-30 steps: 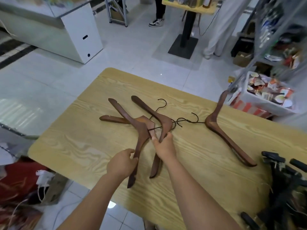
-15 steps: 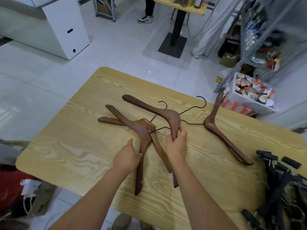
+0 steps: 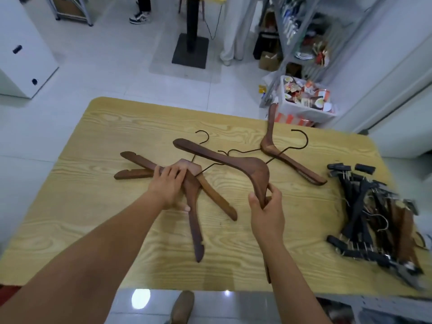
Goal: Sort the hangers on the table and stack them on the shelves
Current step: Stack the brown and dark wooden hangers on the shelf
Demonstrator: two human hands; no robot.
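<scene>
Several brown wooden hangers with dark metal hooks lie on the light wooden table (image 3: 98, 220). My right hand (image 3: 266, 206) grips the lower arm of one wooden hanger (image 3: 233, 161) and holds it raised above the table. My left hand (image 3: 167, 185) rests flat on two crossed wooden hangers (image 3: 195, 206) at the middle left, fingers spread over their necks. Another wooden hanger (image 3: 287, 160) lies at the back right, one arm sticking out past the table's far edge.
A heap of black clip hangers (image 3: 374, 213) fills the table's right side. Beyond the far right corner stand a white bin of packets (image 3: 304, 101) and metal shelves (image 3: 304, 31). A black table stand (image 3: 190, 50) and people's legs are on the floor behind.
My right hand has lifted its hanger up and to the right, away from the crossed pair. My left hand has slid forward onto the pair's necks. The view has tilted down.
</scene>
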